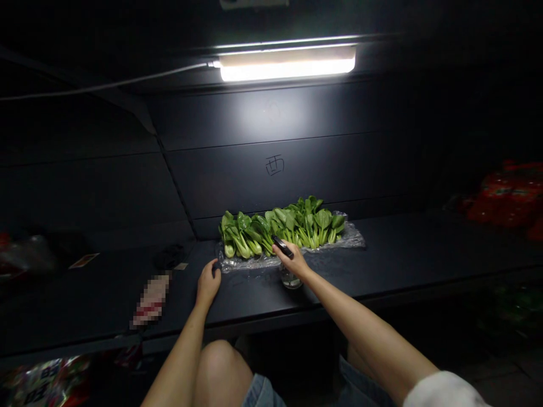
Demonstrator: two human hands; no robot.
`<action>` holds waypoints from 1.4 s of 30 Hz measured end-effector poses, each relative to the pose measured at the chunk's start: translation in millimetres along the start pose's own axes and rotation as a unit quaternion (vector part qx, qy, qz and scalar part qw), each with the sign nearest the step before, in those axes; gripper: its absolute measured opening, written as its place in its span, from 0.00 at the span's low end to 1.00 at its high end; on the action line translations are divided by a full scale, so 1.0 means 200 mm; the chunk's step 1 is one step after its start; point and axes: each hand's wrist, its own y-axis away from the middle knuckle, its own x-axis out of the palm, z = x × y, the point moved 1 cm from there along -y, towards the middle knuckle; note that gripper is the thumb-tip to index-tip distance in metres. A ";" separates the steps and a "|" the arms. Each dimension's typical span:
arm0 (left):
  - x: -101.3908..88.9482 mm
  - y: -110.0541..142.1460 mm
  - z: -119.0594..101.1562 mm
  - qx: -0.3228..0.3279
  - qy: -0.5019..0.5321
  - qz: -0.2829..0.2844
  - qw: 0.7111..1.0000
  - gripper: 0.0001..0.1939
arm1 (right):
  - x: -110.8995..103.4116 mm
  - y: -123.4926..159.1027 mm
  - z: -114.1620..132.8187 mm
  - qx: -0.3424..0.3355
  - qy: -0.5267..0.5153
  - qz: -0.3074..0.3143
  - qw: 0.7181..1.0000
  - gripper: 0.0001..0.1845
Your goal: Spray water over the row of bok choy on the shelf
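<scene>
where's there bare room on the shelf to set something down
The widest bare patch of shelf runs right of the plastic sheet toward the red packages, though dim. A smaller one lies in front of the sheet, between the left hand and the bottle in the right hand. Crowded: the middle, where leafy greens cover most of the sheet.

Over there the bok choy (320,221) lies on plastic wrap (353,238) on the shelf (407,254), below the lamp (288,69); left hand (208,282) to its left, bottle (292,280) in the right hand (297,262) before it.
</scene>
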 end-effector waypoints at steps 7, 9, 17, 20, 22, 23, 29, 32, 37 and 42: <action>-0.02 0.01 -0.05 0.000 -0.015 0.020 1.000 0.22 | -0.06 0.01 -0.01 0.014 0.003 -0.022 1.000 0.20; -0.02 0.02 -0.06 -0.002 -0.019 0.023 1.000 0.21 | -0.07 0.01 -0.01 0.016 0.002 -0.028 0.999 0.21; -0.03 0.02 -0.09 0.018 -0.007 0.008 1.000 0.21 | -0.14 0.02 -0.03 0.030 0.019 -0.049 0.998 0.20; -0.03 0.02 -0.12 0.035 -0.003 0.006 0.999 0.21 | -0.16 0.03 -0.04 0.034 0.018 -0.054 0.998 0.21; -0.02 0.01 -0.14 0.045 -0.005 0.012 0.999 0.21 | -0.18 0.03 -0.05 0.036 0.019 -0.063 0.997 0.21; -0.01 0.01 -0.16 0.049 -0.006 0.014 0.999 0.21 | -0.19 0.03 -0.05 0.037 0.020 -0.068 0.997 0.20; 0.06 0.02 -0.24 0.063 -0.007 0.038 0.997 0.21 | -0.24 0.03 -0.10 0.056 0.017 -0.085 0.995 0.21; 0.08 0.03 -0.24 0.070 -0.015 0.046 0.996 0.21 | -0.26 0.03 -0.11 0.062 0.010 -0.100 0.993 0.21; 0.07 0.03 -0.22 0.060 -0.027 0.049 0.997 0.21 | -0.27 0.04 -0.13 0.062 -0.005 -0.113 0.992 0.20; 0.08 0.03 -0.22 0.058 -0.022 0.048 0.997 0.22 | -0.28 0.03 -0.16 0.067 0.005 -0.129 0.989 0.21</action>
